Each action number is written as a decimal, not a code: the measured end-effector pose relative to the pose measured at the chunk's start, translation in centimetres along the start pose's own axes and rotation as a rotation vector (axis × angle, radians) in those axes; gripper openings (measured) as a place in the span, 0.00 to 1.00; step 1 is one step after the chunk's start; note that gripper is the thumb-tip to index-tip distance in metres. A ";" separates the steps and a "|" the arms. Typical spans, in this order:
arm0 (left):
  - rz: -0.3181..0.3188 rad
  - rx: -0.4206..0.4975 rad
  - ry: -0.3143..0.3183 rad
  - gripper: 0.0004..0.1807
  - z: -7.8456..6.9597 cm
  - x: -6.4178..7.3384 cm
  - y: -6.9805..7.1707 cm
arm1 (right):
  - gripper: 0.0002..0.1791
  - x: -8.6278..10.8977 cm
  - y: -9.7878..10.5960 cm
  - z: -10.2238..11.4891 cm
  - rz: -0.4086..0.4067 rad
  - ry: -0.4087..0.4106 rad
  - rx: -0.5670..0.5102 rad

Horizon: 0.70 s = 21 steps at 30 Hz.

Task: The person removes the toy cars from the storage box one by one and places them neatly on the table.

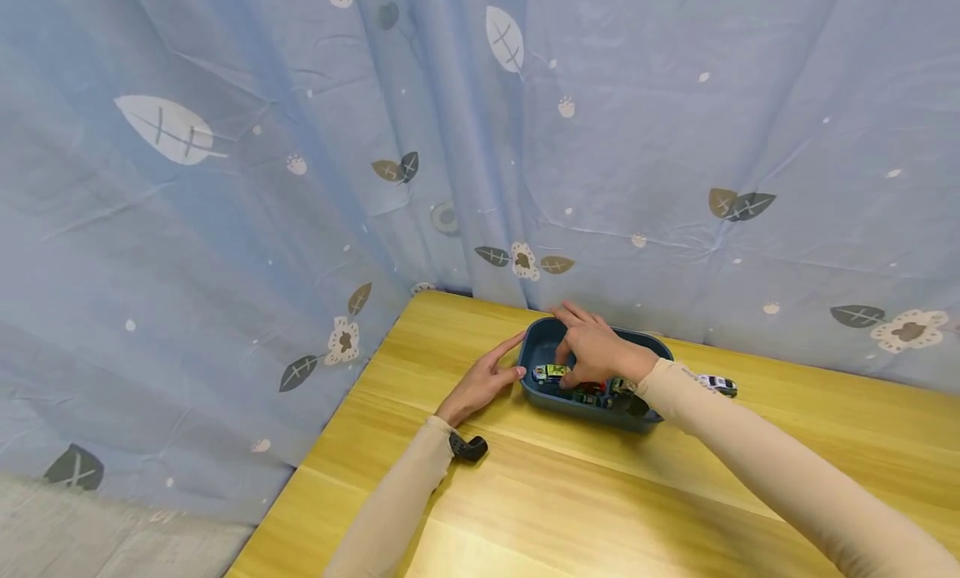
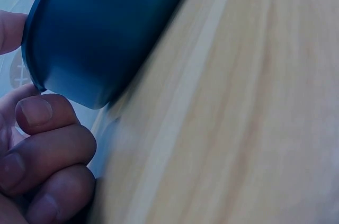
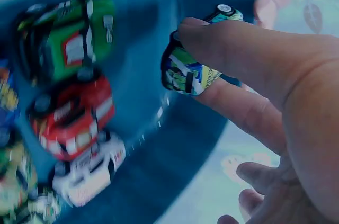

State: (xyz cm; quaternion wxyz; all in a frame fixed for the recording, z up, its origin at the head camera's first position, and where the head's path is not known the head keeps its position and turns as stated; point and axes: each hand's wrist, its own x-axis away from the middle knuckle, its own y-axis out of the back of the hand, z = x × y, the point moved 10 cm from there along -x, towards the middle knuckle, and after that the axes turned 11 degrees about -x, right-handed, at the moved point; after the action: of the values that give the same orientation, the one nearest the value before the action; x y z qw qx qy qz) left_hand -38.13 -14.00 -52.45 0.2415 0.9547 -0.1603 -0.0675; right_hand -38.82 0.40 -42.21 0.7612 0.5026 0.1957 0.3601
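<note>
A dark blue plastic bin point(image 1: 581, 411) holds several toy cars. My left hand point(image 1: 480, 389) grips its left end, with thumb and index finger on the rim; the other fingers curl below, as the left wrist view shows. Inside the bin, my right hand point(image 1: 597, 350) pinches a yellow-green toy car point(image 3: 183, 70) between thumb and fingers. In the right wrist view, a green toy car point(image 3: 69, 41), a red toy car point(image 3: 74, 115) and a white toy car point(image 3: 90, 173) lie in the bin, slightly blurred.
Another white toy car point(image 1: 718, 385) stands on the wooden table point(image 1: 570, 511), right of the bin and partly behind my right forearm. A blue patterned curtain point(image 1: 637, 145) hangs close behind the bin. A black wrist device point(image 1: 468, 448) sits at my left wrist.
</note>
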 end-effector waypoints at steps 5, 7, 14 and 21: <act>0.006 0.011 -0.005 0.37 -0.1 0.0 0.0 | 0.10 2.2 3.1 -0.3 -0.061 0.023 -0.041; 0.010 0.017 -0.007 0.37 -0.1 -0.1 -0.1 | 0.10 3.5 4.3 -0.5 -0.088 0.031 -0.042; 0.015 0.010 -0.024 0.36 0.0 -0.2 -0.2 | 0.11 9.1 7.7 -2.4 -0.162 -0.006 -0.002; 0.007 -0.009 -0.010 0.36 0.5 0.1 -0.2 | 0.14 15.5 8.7 -6.7 -0.204 -0.088 0.032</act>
State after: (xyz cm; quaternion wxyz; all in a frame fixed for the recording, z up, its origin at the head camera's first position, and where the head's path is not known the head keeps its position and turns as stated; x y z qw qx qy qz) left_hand -38.13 -14.10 -53.00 0.2452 0.9527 -0.1644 -0.0722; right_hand -36.03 18.17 -36.11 0.7936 0.5075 0.2182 0.2551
